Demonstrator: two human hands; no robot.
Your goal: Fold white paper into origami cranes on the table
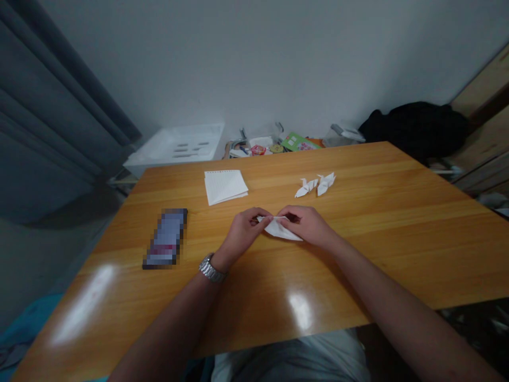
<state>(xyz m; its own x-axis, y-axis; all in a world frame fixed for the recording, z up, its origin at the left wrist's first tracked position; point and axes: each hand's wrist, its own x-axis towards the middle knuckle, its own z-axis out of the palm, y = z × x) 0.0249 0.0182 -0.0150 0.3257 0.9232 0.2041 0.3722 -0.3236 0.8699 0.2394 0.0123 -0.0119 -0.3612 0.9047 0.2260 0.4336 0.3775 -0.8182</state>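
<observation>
Both hands grip a folded piece of white paper [282,230] just above the middle of the wooden table. My left hand [247,228], with a metal watch [212,268] at its wrist, pinches the paper's left end between thumb and fingers. At its upper right part, my right hand [304,222] has closed thumb and fingers on the same paper. One pointed corner of the paper sticks out below the right hand. Beyond the right hand, two folded white paper birds [306,187] rest side by side on the table.
A stack of lined paper sheets [225,187] lies at the back left of the wooden table [377,212]. Nearer on the left is a phone [166,237], its screen blurred. Behind the table are a white tray [178,146], assorted small items and a black cloth heap [417,127].
</observation>
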